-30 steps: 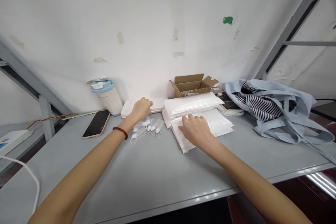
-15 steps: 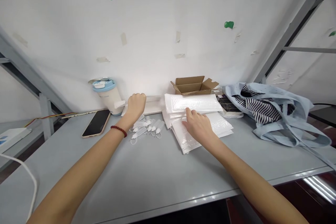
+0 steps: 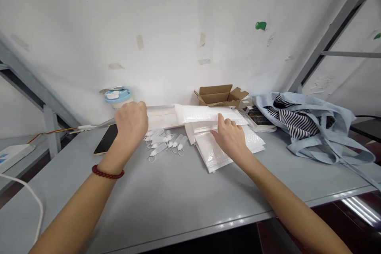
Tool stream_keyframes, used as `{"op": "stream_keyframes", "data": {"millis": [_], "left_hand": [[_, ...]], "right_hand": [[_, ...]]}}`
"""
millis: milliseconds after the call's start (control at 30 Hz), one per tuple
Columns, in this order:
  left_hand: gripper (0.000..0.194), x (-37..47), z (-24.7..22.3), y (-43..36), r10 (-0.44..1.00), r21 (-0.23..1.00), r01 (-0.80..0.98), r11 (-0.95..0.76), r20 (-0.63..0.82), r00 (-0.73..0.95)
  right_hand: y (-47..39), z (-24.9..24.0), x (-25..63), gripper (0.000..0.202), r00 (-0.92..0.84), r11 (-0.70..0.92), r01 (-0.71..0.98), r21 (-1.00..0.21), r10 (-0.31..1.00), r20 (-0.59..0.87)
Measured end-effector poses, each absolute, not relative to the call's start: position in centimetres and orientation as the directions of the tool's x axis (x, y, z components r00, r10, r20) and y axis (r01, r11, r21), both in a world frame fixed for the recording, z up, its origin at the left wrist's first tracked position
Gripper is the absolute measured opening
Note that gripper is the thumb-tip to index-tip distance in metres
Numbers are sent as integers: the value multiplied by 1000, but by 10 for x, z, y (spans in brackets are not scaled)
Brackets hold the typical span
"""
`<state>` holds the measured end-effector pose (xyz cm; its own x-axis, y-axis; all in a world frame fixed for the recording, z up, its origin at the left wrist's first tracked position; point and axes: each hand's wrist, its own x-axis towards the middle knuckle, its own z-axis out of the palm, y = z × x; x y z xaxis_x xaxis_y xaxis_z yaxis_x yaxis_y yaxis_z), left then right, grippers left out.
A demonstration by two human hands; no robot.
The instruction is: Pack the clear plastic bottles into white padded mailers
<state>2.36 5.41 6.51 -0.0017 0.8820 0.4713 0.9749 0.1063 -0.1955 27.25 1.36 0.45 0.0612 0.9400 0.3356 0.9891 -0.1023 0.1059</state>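
Observation:
My left hand (image 3: 131, 123) is closed in a fist in front of the cup, the back of the hand toward me. A thin pale strip (image 3: 107, 122) sticks out on its left side. My right hand (image 3: 230, 139) rests on white bubble mailers, its thumb spread from the fingers, fingertips on the top one. That top bubble mailer (image 3: 196, 114) lies across the pile, its left end reaching toward my left hand. Beneath it a lower bubble mailer (image 3: 210, 154) shows. Small clear dropper bottles (image 3: 159, 147) lie in a cluster between my hands.
A phone (image 3: 104, 145) and a blue-lidded cup (image 3: 118, 97) are at the left, both partly hidden by my left hand. An open cardboard box (image 3: 218, 97) stands behind the mailers. A light blue cloth bag (image 3: 336, 115) lies at the right on the grey table (image 3: 178, 198).
My left fist has moved left and nearer to me, from behind the bottles to before the cup. The top bubble mailer has slid left. My right hand has shifted slightly right, thumb now wider apart.

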Motion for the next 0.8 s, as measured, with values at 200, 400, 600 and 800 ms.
{"op": "stream_keyframes", "data": {"millis": [200, 400, 600, 800], "left_hand": [[31, 56, 52, 39, 867, -278, 952, -127, 435, 243], [34, 83, 42, 38, 873, -281, 933, -224, 368, 320], [34, 68, 64, 40, 891, -315, 947, -62, 410, 195], [37, 47, 63, 37, 821, -238, 969, -66, 540, 189]], "right_hand": [[19, 6, 279, 59, 107, -139, 986, 95, 951, 291], [26, 8, 286, 39, 146, -170, 983, 64, 948, 281], [36, 3, 293, 43, 176, -203, 975, 84, 951, 254], [44, -3, 293, 45, 196, -225, 972, 70, 936, 291]]}}
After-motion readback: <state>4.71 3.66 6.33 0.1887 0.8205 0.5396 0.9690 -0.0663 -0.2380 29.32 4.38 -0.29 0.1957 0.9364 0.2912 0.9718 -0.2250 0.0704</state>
